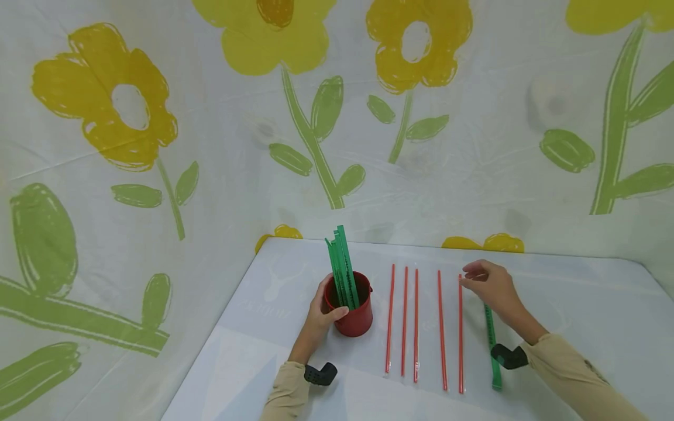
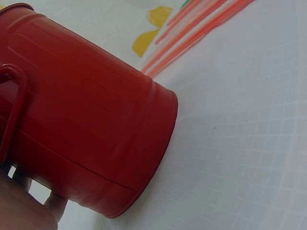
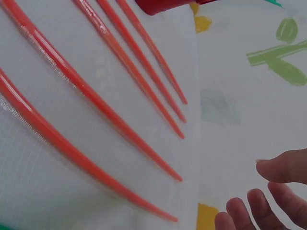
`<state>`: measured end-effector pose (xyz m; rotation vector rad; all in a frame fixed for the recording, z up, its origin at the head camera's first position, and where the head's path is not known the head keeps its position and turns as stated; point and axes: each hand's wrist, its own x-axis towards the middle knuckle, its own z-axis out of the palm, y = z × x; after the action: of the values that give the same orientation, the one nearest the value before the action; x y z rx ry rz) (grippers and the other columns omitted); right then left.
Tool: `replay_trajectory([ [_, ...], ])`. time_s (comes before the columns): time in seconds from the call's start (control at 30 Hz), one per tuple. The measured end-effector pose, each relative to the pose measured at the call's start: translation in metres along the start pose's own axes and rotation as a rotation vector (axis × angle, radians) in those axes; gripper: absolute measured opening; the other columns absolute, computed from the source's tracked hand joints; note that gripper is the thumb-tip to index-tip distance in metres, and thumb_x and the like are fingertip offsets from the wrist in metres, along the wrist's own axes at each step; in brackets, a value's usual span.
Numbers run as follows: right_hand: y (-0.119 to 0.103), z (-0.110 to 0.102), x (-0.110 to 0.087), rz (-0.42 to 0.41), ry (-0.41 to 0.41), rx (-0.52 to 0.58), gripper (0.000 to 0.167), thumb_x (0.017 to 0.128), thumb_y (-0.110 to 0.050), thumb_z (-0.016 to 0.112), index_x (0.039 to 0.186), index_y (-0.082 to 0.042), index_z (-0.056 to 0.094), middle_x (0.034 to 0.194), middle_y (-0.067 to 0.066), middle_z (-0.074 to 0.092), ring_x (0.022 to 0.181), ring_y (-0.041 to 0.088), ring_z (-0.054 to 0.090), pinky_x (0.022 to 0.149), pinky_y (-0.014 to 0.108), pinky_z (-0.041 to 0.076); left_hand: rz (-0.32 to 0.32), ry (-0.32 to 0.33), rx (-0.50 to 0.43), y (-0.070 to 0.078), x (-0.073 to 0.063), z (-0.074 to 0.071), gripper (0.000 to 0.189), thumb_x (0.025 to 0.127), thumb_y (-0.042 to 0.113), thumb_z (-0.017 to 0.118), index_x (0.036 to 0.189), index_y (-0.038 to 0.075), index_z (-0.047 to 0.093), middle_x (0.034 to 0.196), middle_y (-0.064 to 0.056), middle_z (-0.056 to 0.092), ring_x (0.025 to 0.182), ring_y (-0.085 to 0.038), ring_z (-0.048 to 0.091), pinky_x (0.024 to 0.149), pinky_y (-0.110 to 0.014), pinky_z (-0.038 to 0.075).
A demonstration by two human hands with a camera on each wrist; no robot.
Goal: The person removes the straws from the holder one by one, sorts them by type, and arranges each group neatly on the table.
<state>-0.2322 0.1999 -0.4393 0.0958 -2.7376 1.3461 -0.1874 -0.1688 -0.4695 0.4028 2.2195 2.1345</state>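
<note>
Hovering by a red stick [image 1: 460, 336], the right hand [image 1: 495, 287] holds nothing

Seen from the head, the stick lies on the white table [image 1: 379, 403], its long axis running twelve to six o'clock. Its far tip sits just beside the right thumb; the right wrist view shows thumb and fingers parted, the tip clear of them. From those fingertips the stick's length stretches toward six, a loose green strip [image 1: 495, 368] lies toward five, partly under the forearm, and four other red sticks [image 1: 416, 327] lie around eight. Farther off, near nine, stands a red bucket [image 1: 354, 323] with leaning green strips [image 1: 342, 275] inside. The left hand [image 1: 318, 318] grips its side, thumb at seven on the rim, well apart from the stick; the right is nearer.
</note>
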Motion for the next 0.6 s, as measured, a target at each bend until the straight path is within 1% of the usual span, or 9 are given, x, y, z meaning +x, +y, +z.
replay_trajectory([
  [0.17, -0.017, 0.004, -0.002, -0.034, -0.003, 0.03, 0.032, 0.089, -0.021, 0.066, 0.111, 0.002, 0.059, 0.103, 0.017, 0.062, 0.092, 0.029, 0.058, 0.072, 0.026, 0.051, -0.017, 0.002, 0.009, 0.002, -0.001, 0.0, 0.07, 0.086, 0.009, 0.058, 0.147, 0.015, 0.025, 0.142, -0.008, 0.039, 0.128, -0.025, 0.035, 0.098, -0.041, 0.042],
  [0.37, -0.027, 0.012, -0.003, -0.061, -0.004, 0.073, 0.031, 0.089, -0.02, 0.066, 0.111, 0.0, 0.059, 0.105, 0.017, 0.062, 0.094, 0.03, 0.058, 0.069, 0.021, 0.051, -0.016, -0.012, 0.012, 0.004, 0.0, 0.001, 0.07, 0.085, 0.009, 0.057, 0.148, 0.015, 0.025, 0.143, -0.009, 0.038, 0.129, -0.026, 0.033, 0.099, -0.043, 0.041],
  [0.5, -0.039, 0.018, -0.002, -0.077, -0.012, 0.111, 0.029, 0.09, -0.019, 0.065, 0.112, -0.001, 0.058, 0.107, 0.017, 0.061, 0.095, 0.03, 0.058, 0.069, 0.021, 0.052, -0.011, -0.011, 0.009, 0.003, 0.0, 0.001, 0.07, 0.086, 0.009, 0.057, 0.148, 0.015, 0.024, 0.143, -0.009, 0.038, 0.129, -0.026, 0.034, 0.099, -0.043, 0.041],
  [0.6, -0.049, 0.026, 0.0, -0.109, -0.014, 0.128, 0.026, 0.088, -0.015, 0.066, 0.109, -0.001, 0.059, 0.105, 0.016, 0.063, 0.094, 0.029, 0.059, 0.069, 0.022, 0.052, -0.006, -0.005, 0.013, 0.001, -0.001, -0.001, 0.07, 0.086, 0.009, 0.057, 0.148, 0.015, 0.025, 0.143, -0.009, 0.039, 0.129, -0.026, 0.034, 0.099, -0.042, 0.042],
])
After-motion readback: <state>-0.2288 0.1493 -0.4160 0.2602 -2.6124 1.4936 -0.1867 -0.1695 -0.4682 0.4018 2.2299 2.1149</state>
